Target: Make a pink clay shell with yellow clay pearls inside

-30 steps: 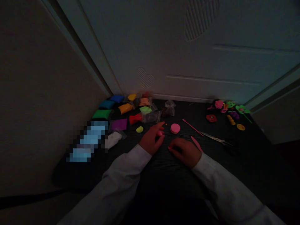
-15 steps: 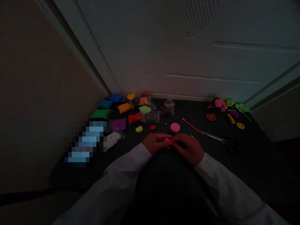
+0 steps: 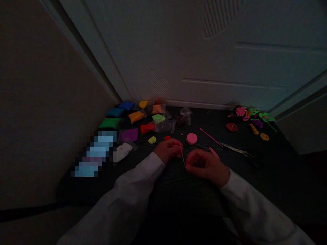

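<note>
Between the thumb and fingers of my left hand (image 3: 168, 151) sits a small bit of pink clay (image 3: 176, 146), mostly hidden. A thin pale-pink strand (image 3: 183, 158) slants from there down to my right hand (image 3: 207, 166), whose thumb and forefinger pinch its lower end. Whether the strand is stretched clay or a fine stick I cannot tell. Just beyond my hands lies a round pink clay piece (image 3: 191, 139). A red clay bit (image 3: 167, 138) is partly covered by my left hand, and a pink pointed tool (image 3: 214, 153) lies beside my right hand.
Bagged clay, including a purple packet (image 3: 129, 135) and a white one (image 3: 123, 151), fills the left, near a blurred screen (image 3: 95, 154). Rightward are a pink stick tool (image 3: 211, 137), scissors (image 3: 237, 150) and finished clay shapes (image 3: 265, 118). A white panel (image 3: 217, 75) rises behind.
My hands have drawn apart, the right one moving right and toward me. The thin strand now shows between them. The pink pointed tool is uncovered; the red bit is partly hidden.
</note>
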Demonstrator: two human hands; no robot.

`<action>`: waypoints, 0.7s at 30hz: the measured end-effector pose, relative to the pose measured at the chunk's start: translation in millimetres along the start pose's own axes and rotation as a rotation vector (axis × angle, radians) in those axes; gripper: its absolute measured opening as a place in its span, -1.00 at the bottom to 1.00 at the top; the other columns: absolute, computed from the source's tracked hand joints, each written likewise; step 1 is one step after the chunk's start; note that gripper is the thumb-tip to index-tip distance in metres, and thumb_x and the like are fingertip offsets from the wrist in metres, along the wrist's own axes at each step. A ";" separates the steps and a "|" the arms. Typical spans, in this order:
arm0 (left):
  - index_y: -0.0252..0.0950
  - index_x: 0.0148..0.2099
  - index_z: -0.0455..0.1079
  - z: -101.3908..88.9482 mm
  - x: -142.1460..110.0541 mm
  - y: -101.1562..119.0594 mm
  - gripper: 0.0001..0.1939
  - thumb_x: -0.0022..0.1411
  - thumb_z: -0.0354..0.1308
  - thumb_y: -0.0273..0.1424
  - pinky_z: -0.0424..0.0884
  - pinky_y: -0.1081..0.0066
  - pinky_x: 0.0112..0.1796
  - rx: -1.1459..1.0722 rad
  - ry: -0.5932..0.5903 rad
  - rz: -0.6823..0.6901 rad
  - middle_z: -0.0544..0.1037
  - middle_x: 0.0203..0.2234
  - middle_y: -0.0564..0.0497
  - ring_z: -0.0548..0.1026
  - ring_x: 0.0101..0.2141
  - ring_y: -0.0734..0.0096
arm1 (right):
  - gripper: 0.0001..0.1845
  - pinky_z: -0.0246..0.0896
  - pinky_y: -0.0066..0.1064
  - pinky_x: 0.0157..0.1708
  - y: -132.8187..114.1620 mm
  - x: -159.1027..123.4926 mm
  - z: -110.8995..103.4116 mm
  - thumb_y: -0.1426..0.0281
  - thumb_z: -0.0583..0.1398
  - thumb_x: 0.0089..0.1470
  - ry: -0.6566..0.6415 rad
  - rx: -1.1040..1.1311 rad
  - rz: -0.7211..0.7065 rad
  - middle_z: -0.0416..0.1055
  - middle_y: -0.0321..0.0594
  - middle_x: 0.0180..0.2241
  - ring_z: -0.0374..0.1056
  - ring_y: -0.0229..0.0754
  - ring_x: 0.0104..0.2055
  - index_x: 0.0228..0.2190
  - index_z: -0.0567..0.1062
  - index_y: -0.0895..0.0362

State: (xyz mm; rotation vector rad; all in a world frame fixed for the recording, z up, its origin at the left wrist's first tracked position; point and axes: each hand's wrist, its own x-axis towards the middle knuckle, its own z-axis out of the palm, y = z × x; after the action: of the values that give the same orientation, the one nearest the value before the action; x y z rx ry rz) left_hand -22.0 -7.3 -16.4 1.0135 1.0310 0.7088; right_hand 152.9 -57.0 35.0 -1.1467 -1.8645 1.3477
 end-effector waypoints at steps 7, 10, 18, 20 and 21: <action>-0.40 -0.18 0.33 2.2 -3.6 5.2 -0.81 0.20 0.05 -0.38 0.42 0.42 -0.41 -0.097 0.005 0.020 0.45 -0.38 0.02 0.43 -0.43 0.53 | -0.76 0.33 -0.46 -0.39 12.0 2.5 -4.3 0.39 0.18 -0.02 0.047 0.137 0.033 0.41 -0.28 -0.41 0.40 -0.33 -0.41 -0.24 0.32 0.12; -0.40 -0.21 0.33 5.9 -5.1 5.8 -0.85 0.18 0.08 -0.42 0.44 0.41 -0.39 -0.143 0.003 0.027 0.46 -0.40 0.04 0.45 -0.41 0.52 | -0.71 0.30 -0.43 -0.31 19.5 11.0 -0.8 0.42 0.20 -0.06 0.188 0.075 0.047 0.38 -0.30 -0.41 0.37 -0.32 -0.36 -0.22 0.32 0.12; -0.39 -0.35 0.36 11.3 -10.2 11.8 -0.82 -0.07 0.28 -0.51 0.45 0.46 -0.40 -0.185 0.036 0.025 0.51 -0.52 0.10 0.48 -0.48 0.55 | -0.90 0.24 -0.42 -0.38 9.1 13.1 4.8 0.41 0.20 -0.07 0.282 -0.155 0.078 0.41 -0.28 -0.48 0.33 -0.29 -0.43 -0.40 0.42 0.15; -0.37 -0.39 0.38 13.2 -12.3 14.6 -0.77 -0.16 0.33 -0.50 0.45 0.49 -0.43 -0.178 0.046 0.017 0.52 -0.54 0.09 0.48 -0.50 0.54 | -0.94 0.23 -0.41 -0.38 9.0 13.5 4.2 0.42 0.17 -0.05 0.290 -0.204 0.076 0.40 -0.27 -0.48 0.32 -0.28 -0.43 -0.43 0.43 0.14; -0.38 -0.40 0.38 13.8 -12.9 15.6 -0.76 -0.18 0.34 -0.49 0.44 0.50 -0.45 -0.172 0.050 0.013 0.52 -0.55 0.09 0.48 -0.51 0.54 | -0.95 0.22 -0.41 -0.37 9.4 13.5 3.8 0.43 0.16 -0.05 0.285 -0.225 0.071 0.39 -0.27 -0.47 0.31 -0.27 -0.43 -0.43 0.43 0.13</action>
State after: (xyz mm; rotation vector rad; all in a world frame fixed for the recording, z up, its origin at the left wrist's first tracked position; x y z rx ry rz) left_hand -14.3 -17.0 4.7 0.8580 0.9895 0.8226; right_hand 146.3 -45.6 24.3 -1.4479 -1.8103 0.9665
